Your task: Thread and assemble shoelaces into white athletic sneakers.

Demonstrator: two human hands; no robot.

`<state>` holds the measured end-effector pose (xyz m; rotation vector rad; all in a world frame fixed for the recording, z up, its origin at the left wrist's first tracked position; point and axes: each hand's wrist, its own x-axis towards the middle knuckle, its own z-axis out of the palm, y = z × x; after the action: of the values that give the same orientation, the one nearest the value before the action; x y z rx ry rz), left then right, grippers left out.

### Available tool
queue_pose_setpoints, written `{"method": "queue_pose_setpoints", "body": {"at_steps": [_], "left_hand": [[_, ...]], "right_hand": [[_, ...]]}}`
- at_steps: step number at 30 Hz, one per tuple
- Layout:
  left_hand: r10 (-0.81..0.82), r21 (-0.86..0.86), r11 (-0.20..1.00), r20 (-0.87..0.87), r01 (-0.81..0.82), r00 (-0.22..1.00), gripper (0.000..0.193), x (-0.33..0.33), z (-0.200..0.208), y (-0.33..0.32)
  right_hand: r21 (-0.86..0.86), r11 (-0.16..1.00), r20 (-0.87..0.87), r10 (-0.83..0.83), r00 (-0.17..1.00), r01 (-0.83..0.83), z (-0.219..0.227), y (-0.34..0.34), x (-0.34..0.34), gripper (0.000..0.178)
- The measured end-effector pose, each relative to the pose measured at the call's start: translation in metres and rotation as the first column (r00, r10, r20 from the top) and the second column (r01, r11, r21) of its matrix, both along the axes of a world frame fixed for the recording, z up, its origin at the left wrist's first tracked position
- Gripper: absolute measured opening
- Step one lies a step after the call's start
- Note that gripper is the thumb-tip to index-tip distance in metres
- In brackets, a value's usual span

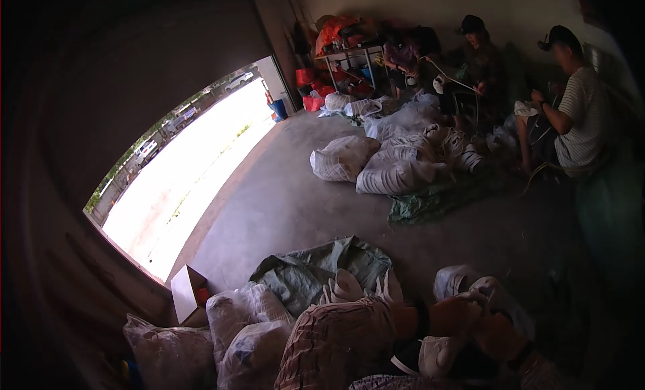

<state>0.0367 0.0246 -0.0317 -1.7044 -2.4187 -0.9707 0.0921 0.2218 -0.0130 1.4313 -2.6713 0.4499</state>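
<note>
My left hand [460, 315] reaches in from a patterned sleeve [336, 343], with a dark band round the wrist. Close beside it is my right hand [494, 331], its arm rising from the lower right with another dark band. Both hands look closed in the dim light; what their fingers hold is hard to make out. A pale, rounded piece [496, 290] lies just beyond them. Below the hands rests a white shoe [437, 353] with a pale sole edge. More white shoes [347, 286] stand past my left sleeve, beside a green woven sack [316, 266].
Stuffed clear bags [252, 350] crowd the lower left, near a white box [188, 292]. Across the grey floor lie several filled white sacks [396, 165] on green sheeting [430, 205]. Several people sit behind them, one in a striped shirt [581, 114]. A bright doorway [201, 168] opens at left.
</note>
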Motion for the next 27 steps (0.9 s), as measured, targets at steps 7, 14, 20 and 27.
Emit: {"method": "queue_pose_setpoints", "body": {"at_steps": [7,14,20,27], "left_hand": [[0.136,-0.48,0.873,0.073,-0.084,0.988,0.029,-0.02,-0.02,-0.005],[0.1,-0.047,0.994,-0.017,-0.1,0.995,0.033,-0.012,-0.087,-0.003],[0.244,0.166,0.88,0.646,-0.445,0.723,0.02,0.024,-0.012,0.003],[0.295,-0.313,0.922,0.193,-0.226,0.936,0.029,0.009,0.029,-0.008]], "right_hand": [[-0.202,0.973,0.025,-0.108,0.994,0.111,-0.029,-0.001,-0.008,0.027],[0.04,0.959,0.438,-0.27,0.857,0.282,-0.057,-0.01,-0.004,0.036],[-0.27,0.855,0.397,-0.321,0.86,0.444,-0.018,-0.017,0.023,0.033],[-0.511,-0.004,0.839,0.216,0.5,0.859,0.022,0.017,0.001,0.023]]}}
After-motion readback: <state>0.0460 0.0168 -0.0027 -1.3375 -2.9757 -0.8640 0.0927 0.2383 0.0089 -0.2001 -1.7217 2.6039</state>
